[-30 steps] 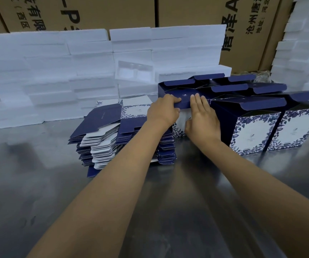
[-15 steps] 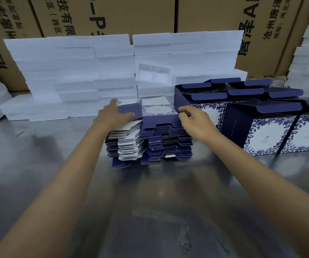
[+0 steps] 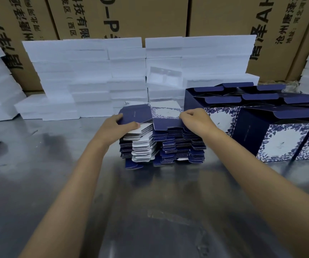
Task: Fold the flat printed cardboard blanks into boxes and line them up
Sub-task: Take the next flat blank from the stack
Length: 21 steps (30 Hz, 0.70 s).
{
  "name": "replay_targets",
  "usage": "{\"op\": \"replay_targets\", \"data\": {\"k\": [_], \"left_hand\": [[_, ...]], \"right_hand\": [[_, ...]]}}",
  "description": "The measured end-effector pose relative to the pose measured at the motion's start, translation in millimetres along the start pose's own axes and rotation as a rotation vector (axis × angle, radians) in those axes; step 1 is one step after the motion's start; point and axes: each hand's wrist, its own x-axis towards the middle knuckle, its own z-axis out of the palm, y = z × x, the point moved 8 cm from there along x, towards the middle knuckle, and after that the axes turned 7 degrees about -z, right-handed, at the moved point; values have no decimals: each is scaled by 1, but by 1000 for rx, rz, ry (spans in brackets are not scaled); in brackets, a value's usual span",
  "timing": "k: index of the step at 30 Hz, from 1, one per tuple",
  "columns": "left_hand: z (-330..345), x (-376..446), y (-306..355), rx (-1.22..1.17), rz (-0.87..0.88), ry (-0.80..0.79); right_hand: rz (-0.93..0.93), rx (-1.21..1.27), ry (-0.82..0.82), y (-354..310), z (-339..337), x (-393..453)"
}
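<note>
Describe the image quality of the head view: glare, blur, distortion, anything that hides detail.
Head view: the metal table throws back soft, smeared glare and dim reflections; wide-angle distortion bows the brown cartons and foam slabs outward at the edges; the far left edge is blurred; fine print on the top blank is unreadable; the left hand, right hand and folded boxes read fairly sharply.
</note>
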Motion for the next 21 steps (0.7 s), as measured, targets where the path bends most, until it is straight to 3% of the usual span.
{"op": "replay_targets", "data": {"k": [8, 14, 17, 21], "left_hand": [[-3, -29, 36, -143, 172, 57], [21, -51, 69, -115, 336, -72], [38, -68, 85, -3, 403, -140], [52, -86, 88, 124, 470, -259]], "right_hand": [[30, 65, 17, -3, -4, -11], [66, 26, 24, -13, -19, -16], [128, 271, -18, -8, -23, -18], [299, 746, -210, 5, -27, -30]]}}
